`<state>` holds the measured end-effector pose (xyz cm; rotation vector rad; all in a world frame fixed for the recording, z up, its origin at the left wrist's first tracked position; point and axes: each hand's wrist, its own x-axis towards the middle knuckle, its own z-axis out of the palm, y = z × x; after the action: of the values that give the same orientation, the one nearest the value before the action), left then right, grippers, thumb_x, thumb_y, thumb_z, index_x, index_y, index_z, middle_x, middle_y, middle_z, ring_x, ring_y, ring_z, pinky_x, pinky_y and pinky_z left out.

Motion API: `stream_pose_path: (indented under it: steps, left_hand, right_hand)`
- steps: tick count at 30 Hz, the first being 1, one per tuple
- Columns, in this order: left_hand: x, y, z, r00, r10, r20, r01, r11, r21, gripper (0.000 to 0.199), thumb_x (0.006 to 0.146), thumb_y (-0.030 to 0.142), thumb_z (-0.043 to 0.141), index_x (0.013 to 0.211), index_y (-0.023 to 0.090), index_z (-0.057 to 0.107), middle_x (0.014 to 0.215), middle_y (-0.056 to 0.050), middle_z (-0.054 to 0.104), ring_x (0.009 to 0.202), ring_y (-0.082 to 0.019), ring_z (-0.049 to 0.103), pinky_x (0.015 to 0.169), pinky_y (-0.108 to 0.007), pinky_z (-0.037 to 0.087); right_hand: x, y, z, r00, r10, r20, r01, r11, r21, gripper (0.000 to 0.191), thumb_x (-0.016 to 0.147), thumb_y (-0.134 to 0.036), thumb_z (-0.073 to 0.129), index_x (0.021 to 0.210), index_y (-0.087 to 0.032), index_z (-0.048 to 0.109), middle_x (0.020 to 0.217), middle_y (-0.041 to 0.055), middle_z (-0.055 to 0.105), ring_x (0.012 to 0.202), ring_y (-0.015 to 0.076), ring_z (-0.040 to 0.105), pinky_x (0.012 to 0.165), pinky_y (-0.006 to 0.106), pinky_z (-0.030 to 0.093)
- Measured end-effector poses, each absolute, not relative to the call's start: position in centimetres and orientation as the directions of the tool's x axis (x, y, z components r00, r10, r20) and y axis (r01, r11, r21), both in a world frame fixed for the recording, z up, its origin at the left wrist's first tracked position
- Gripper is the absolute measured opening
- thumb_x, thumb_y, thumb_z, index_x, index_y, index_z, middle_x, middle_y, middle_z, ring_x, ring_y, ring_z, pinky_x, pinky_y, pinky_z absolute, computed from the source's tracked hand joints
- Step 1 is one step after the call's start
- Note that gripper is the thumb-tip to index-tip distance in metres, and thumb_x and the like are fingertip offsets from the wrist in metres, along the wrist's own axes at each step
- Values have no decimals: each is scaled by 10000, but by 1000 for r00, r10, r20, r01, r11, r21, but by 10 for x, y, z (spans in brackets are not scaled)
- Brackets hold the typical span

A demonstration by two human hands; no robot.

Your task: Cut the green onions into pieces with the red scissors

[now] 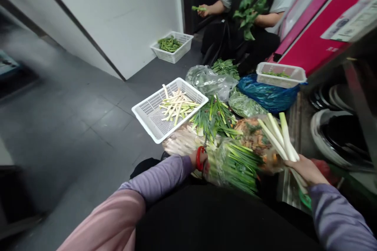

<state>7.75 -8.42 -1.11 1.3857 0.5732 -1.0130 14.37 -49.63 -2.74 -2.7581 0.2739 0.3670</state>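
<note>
My left hand is closed on the red handles of a pair of scissors; their dark blades point away from me over the greens. Held up at the right, several thick white leek stalks are gripped in my right hand, with pale green cut ends pointing away. Between my hands lies a plastic bag of long green leeks. Loose green leaf tops are heaped just beyond it. Past my left hand, a white slotted basket holds cut pale stalks.
A co-worker sits opposite with leafy greens in hand. A second white basket of cut greens stands by the wall. A white tub rests on a blue plastic bag. Shelving with stacked dishes borders my right side.
</note>
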Motion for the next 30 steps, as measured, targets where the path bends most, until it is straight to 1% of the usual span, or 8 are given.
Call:
stream_pose_path:
  steps: [4,10,15,17,19,22,25,30]
  left_hand:
    - [51,-69,26,612,-214,-761,789,101,606,250,833,83,422,610,142,518,485,-25,554,411,-119,524,450,-225,440]
    - [50,-36,40,763,-47,-645,636,237,735,143,707,41,521,674,174,480,529,28,564,394,-77,504,405,-170,390]
    - [57,-11,34,723,-41,-689,660,333,673,125,696,79,510,674,191,461,518,23,556,416,-94,513,432,-192,421]
    - [59,-5,34,698,-51,-715,682,354,640,148,671,70,521,680,197,446,515,32,550,410,-99,513,421,-199,420]
    - [61,0,34,677,-58,-734,696,373,613,170,661,54,513,701,201,438,529,38,561,401,-98,511,411,-199,419]
    - [63,5,35,639,-70,-766,724,392,567,170,683,44,484,748,196,445,574,32,588,420,-91,528,419,-190,423]
    - [61,7,34,619,-34,-785,727,404,555,142,714,75,480,791,191,450,628,26,606,453,-90,547,447,-194,440]
    - [61,-5,31,618,-18,-786,738,358,572,55,755,133,463,795,171,468,744,-18,653,513,-92,576,504,-212,478]
  right_hand:
    - [181,-414,-30,940,3,-341,-106,-947,-303,267,717,-364,596,897,-176,657,757,78,688,686,234,643,588,303,463]
    - [256,-230,-16,845,428,-321,459,-888,24,281,800,-297,534,1051,-209,624,889,76,706,722,200,635,604,267,377]
    - [318,-94,-8,620,749,-235,782,-616,96,376,813,-251,555,1185,-211,592,1123,113,666,1032,253,597,853,362,404]
    - [337,-59,-14,578,795,-184,816,-558,150,598,745,-241,656,1324,-217,510,1334,143,553,1203,306,491,990,478,336]
    - [352,-44,-26,607,786,-116,792,-589,159,799,696,-225,708,1432,-217,397,1465,165,416,1285,341,401,1040,554,271]
    - [362,-68,-53,724,681,-109,687,-726,24,686,803,-276,616,1445,-201,386,1407,157,480,1222,292,468,1004,457,355]
    - [344,-146,-86,803,447,-395,476,-879,-27,425,901,-298,487,1303,-175,550,1179,130,634,1021,213,590,834,309,439]
    - [241,-300,-131,696,162,-699,282,-958,59,138,849,-135,563,852,-78,689,816,102,670,738,147,607,683,271,436]
